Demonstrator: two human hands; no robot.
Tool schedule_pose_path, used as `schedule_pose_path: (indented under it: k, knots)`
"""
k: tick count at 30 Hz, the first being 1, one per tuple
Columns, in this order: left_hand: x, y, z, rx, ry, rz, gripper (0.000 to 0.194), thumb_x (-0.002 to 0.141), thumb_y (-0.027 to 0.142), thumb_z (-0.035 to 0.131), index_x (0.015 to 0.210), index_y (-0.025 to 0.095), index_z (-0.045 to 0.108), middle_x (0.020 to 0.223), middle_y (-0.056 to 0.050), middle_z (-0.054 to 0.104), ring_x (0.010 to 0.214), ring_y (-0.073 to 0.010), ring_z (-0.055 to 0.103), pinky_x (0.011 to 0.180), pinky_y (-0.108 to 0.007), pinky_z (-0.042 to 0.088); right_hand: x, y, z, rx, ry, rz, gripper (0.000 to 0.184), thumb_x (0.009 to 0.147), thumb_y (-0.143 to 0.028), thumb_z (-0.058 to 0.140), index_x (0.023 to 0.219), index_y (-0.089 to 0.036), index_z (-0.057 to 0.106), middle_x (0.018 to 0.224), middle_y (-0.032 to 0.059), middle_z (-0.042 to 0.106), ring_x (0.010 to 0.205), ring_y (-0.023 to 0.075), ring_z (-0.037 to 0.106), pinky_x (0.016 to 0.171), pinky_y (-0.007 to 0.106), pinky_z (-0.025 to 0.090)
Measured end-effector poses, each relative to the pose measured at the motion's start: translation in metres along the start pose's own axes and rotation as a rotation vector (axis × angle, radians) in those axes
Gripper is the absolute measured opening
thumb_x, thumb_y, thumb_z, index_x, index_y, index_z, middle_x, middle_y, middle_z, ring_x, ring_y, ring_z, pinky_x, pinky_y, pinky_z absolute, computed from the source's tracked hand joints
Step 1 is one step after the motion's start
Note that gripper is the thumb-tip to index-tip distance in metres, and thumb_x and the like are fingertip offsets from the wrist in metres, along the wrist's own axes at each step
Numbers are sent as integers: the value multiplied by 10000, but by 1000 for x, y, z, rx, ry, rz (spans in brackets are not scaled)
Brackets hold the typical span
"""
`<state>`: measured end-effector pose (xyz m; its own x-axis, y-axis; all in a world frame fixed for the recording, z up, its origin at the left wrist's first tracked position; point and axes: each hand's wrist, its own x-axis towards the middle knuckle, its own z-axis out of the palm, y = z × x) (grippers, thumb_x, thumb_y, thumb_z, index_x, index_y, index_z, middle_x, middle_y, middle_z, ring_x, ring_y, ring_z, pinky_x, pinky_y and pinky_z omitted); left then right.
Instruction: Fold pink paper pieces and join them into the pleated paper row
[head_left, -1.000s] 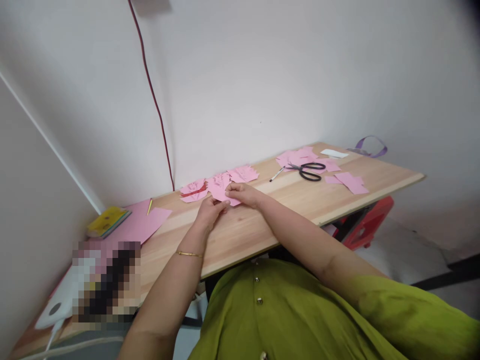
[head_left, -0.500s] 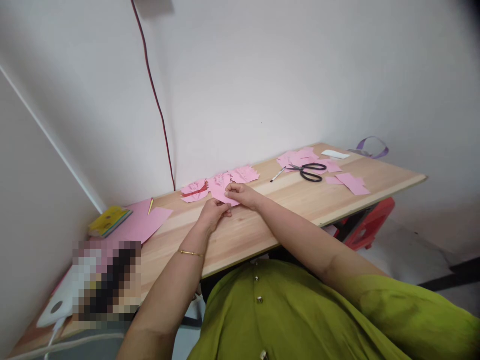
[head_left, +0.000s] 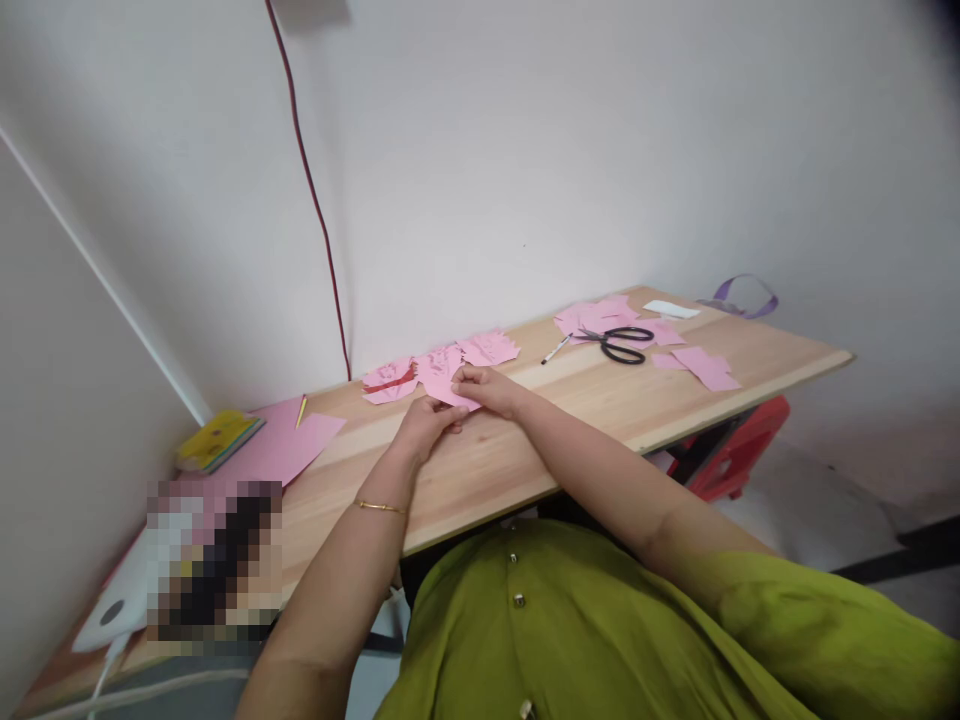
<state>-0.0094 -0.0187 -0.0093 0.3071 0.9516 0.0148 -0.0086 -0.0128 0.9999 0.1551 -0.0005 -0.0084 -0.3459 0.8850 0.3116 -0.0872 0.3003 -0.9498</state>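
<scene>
A pink paper cutout (head_left: 436, 368) with a jagged top edge and dark drawn marks lies at the middle of the table, its lower edge between my hands. My right hand (head_left: 486, 388) pinches it from the right, thumb and fingertips on the paper. From below left, my left hand (head_left: 429, 424) closes its thumb and fingers at the lower edge. Beyond them lie two more jagged pink cutouts: one with a red strip (head_left: 390, 381) to the left, and another (head_left: 490, 347) to the right. Parts of the held paper are hidden by my fingers.
Black-handled scissors (head_left: 622, 344) and a pen (head_left: 556, 349) lie by pink scraps (head_left: 703, 367) on the right. Left are a pink sheet (head_left: 274, 450), a yellow pencil (head_left: 301, 411), a yellow book (head_left: 217, 438) and a white device (head_left: 124, 600). A wall borders the table's far side.
My left thumb and fingers shift slightly along the lower edge of the pink cutout. My right hand keeps its pinch, and the other things stay where they were.
</scene>
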Motion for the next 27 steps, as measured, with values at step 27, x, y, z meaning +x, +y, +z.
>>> schedule_pose_path:
  k: [27]
  knots:
    - [-8,31,-19,511,278,374,114,674,259,700,593,189,660,624,-9,619,649,-156,524,638,-248,391,-2,-3,-15,-860,-171,53,71,720,-223,588,711,-169,633,738,13,625,699,145,502,634,258,293]
